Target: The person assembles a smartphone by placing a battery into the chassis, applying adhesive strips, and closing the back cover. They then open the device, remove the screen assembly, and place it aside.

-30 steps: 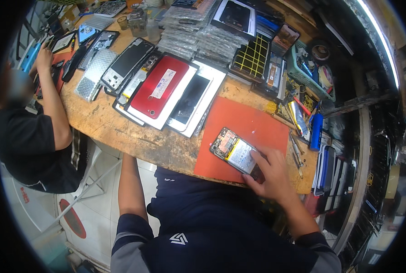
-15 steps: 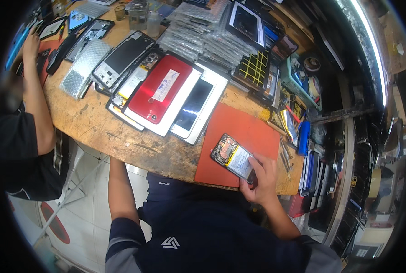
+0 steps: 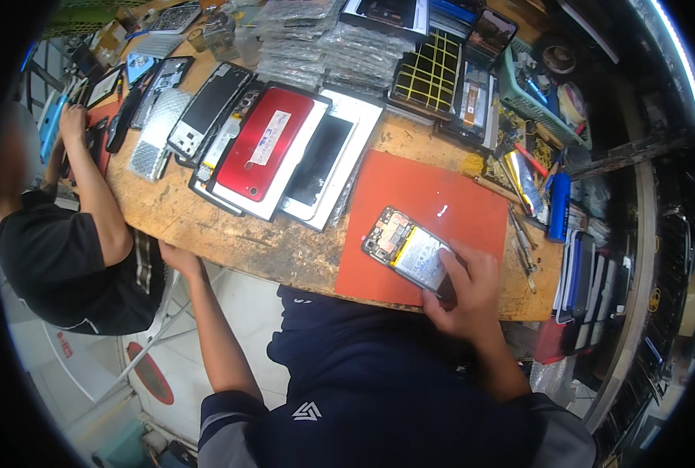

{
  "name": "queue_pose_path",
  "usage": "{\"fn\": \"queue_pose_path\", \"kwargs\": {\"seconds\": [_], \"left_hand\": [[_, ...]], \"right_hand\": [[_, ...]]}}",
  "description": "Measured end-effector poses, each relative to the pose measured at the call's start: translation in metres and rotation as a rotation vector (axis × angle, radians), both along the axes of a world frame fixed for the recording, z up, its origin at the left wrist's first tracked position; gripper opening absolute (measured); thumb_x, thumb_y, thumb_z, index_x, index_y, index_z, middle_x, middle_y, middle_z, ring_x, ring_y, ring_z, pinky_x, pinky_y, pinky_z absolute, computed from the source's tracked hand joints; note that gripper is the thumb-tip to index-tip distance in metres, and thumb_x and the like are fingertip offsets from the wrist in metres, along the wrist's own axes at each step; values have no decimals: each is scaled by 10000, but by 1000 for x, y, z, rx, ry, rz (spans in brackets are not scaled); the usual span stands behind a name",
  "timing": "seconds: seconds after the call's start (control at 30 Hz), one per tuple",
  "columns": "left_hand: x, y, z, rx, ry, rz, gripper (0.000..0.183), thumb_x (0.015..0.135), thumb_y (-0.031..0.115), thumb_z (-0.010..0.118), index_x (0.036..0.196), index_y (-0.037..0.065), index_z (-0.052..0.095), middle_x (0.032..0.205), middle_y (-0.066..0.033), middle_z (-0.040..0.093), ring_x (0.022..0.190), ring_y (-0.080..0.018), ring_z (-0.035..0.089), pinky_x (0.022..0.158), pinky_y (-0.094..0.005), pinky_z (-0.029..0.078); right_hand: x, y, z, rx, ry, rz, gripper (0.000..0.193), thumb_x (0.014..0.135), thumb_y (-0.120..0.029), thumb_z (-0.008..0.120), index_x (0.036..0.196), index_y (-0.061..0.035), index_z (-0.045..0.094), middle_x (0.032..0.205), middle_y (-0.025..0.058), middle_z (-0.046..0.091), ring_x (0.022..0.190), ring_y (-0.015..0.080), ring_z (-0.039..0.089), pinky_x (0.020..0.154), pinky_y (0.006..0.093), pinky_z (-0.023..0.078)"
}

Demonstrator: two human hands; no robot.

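Note:
An opened smartphone, its back cover off, lies tilted on an orange-red mat. Its circuit board and a white-labelled battery with a yellow strip are exposed. My right hand grips the phone's lower right end, thumb on the near edge and fingers on the far one. Over to the left, my left hand is at the front edge of the wooden table; its fingers are mostly hidden there, so their pose cannot be made out. A small white scrap lies on the mat beyond the phone.
Left of the mat lie a red phone back and a white-framed phone. Bubble-wrapped packages are stacked behind. Screwdrivers and a green basket are at the right. Another person's arm reaches over the table at far left.
My left hand has come into sight at the table's front edge, where before only the forearm showed. My right hand still grips the phone. The whole view has shifted somewhat.

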State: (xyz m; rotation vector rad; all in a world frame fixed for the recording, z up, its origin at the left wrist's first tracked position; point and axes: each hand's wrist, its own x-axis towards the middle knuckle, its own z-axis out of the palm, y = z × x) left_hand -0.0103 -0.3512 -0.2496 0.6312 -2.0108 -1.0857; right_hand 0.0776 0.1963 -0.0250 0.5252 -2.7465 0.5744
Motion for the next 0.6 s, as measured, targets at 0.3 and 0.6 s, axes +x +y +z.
{"fn": "queue_pose_path", "kwargs": {"seconds": [0.3, 0.6], "left_hand": [[-38, 59, -92, 1083, 173, -228, 370, 1052, 184, 618, 1337, -47, 663, 1241, -160, 751, 1124, -279, 722, 983, -408, 577], [-14, -3, 10, 130, -15, 190, 391, 1063, 194, 566, 1371, -42, 618, 1315, -181, 713, 1190, -284, 689, 1001, -431, 565]], "right_hand": [[0, 8, 2, -78, -33, 19, 597, 806, -287, 887, 1292, -8, 679, 1380, 174, 631, 1163, 359, 635, 974, 480, 501], [7, 13, 6, -204, -72, -10, 524, 831, -297, 889, 1231, -22, 692, 1367, 172, 632, 1176, 355, 617, 993, 488, 493]]}}
